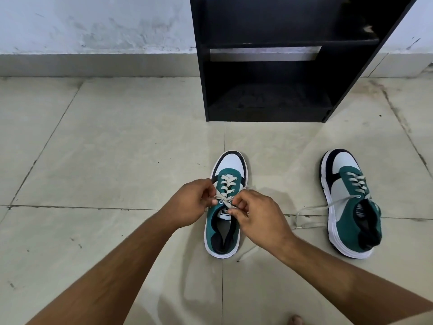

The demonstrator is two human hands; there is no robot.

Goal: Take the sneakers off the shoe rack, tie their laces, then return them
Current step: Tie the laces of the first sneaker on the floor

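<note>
Two green, white and navy sneakers stand on the tiled floor, toes pointing at the black shoe rack (269, 66). The left sneaker (230, 164) lies between my hands. My left hand (192, 202) pinches one strand of its grey lace (226, 184) at the tongue. My right hand (255, 216) pinches the other strand, and the strands cross between my fingers. One lace end trails on the floor below my right wrist. The right sneaker (349, 202) stands apart to the right, its lace (311, 214) untied and spread on the floor to its left.
The rack's shelves hold no shoes; its lowest shelf (269, 99) opens toward me just beyond the sneakers. A white wall (93, 24) with a grey skirting runs behind. Beige floor tiles (105, 148) extend to the left. A toe shows at the bottom edge (295, 320).
</note>
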